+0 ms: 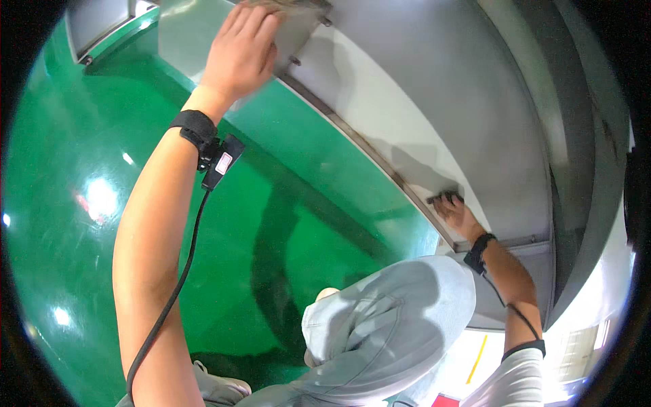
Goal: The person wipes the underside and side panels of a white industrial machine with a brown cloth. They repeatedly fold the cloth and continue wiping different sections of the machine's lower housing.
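Note:
My left hand (244, 51) is raised at the top of the view, its fingers curled together over a grey metal panel (180, 44). Something brownish-grey shows beside the fingertips, but the frame edge cuts it off and I cannot make it out. Lower and to the right, my right hand (459, 216) grips a small dark block-like thing (444, 197) with an uneven upper edge. That hand is inside a grey metal cabinet (380, 102), close to its pale inner surface. Each wrist wears a black strap with a cable.
The cabinet's metal lip (352, 132) runs diagonally between my hands. Small dark fittings (295, 61) stick out near the panel. My bent knee (434, 285) is close to the cabinet, above a glossy green floor (102, 258). Another metal panel (102, 27) stands at the far left.

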`<state>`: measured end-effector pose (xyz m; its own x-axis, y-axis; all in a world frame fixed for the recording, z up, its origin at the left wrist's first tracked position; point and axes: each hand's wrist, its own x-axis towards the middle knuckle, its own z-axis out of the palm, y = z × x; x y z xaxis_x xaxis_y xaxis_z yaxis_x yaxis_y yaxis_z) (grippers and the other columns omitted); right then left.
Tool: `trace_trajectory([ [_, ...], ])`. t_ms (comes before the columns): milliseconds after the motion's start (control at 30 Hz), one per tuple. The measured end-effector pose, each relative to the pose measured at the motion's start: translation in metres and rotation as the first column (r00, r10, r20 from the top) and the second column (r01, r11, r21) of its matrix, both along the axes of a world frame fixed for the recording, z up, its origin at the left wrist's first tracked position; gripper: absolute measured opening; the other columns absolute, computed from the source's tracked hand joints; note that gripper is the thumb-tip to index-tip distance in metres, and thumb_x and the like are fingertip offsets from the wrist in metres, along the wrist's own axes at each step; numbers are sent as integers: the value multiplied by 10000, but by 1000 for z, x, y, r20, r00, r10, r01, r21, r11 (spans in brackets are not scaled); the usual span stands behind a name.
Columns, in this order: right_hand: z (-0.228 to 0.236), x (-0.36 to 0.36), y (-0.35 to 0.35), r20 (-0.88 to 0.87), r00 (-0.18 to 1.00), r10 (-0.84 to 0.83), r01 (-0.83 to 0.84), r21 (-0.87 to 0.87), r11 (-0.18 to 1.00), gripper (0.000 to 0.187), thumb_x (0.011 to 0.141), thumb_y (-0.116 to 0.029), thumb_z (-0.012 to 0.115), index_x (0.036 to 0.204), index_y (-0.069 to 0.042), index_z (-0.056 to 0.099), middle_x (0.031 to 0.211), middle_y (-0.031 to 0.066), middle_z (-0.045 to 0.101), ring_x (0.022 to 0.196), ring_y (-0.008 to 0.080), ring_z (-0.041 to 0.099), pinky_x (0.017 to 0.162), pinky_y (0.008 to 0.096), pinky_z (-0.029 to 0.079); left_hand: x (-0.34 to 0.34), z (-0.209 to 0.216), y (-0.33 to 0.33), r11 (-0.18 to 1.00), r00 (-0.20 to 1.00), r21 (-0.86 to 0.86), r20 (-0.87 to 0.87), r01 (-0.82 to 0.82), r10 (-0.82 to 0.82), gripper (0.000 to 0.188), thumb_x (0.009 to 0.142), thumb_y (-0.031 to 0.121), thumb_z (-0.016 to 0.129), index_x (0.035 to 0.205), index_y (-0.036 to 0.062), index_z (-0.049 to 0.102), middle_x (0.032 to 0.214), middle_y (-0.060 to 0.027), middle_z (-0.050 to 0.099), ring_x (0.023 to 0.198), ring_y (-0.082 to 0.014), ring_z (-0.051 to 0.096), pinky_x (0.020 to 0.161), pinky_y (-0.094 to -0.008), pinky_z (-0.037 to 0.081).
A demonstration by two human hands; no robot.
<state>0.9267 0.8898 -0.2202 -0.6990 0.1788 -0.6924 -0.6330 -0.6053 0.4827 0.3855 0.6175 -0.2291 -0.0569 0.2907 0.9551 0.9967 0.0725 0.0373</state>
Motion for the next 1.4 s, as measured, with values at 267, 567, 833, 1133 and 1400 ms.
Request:
trace_trajectory([
  [267,7,-68,-53,-182,642,-745,425,-723,544,519,940,-134,408,1425,-62,237,1478,70,273,1336,236,292,1059,380,311,0,-1,-14,998,999,-60,46,-6,9,417,649,43,518,1059,-24,488,1025,-200,481,997,-395,468,958,-479,354],
  [567,41,-61,-58,-115,918,-380,354,-198,914,522,920,-201,458,1396,-76,286,1438,71,336,1328,231,292,1066,360,308,-5,-2,-5,997,998,40,-10,-65,66,379,767,28,495,1146,31,505,1165,-150,513,1083,-384,464,993,-445,355],
  [833,14,-11,-43,518,824,230,-553,823,130,484,941,-311,429,1365,-97,335,1482,99,236,1349,235,257,1122,378,209,-6,1,-6,1000,999,-4,-44,-17,16,362,785,59,490,1146,30,505,1143,-168,511,1065,-397,461,999,-452,346],
  [1133,11,-12,-41,-120,607,-786,343,-852,395,459,826,-138,558,1274,-63,490,1425,68,363,1217,263,410,985,361,377,-11,-7,1,999,999,-33,27,-44,44,327,808,81,503,1131,35,510,1136,-174,515,1065,-401,457,983,-445,356],
  [1400,-11,-39,-46,-53,574,-817,232,-947,224,477,856,-138,485,1325,-79,423,1366,58,434,1188,228,431,927,357,367,-2,-4,0,999,984,-43,174,-30,37,322,811,97,488,1123,26,520,1132,-174,524,1100,-381,461,999,-442,354],
])
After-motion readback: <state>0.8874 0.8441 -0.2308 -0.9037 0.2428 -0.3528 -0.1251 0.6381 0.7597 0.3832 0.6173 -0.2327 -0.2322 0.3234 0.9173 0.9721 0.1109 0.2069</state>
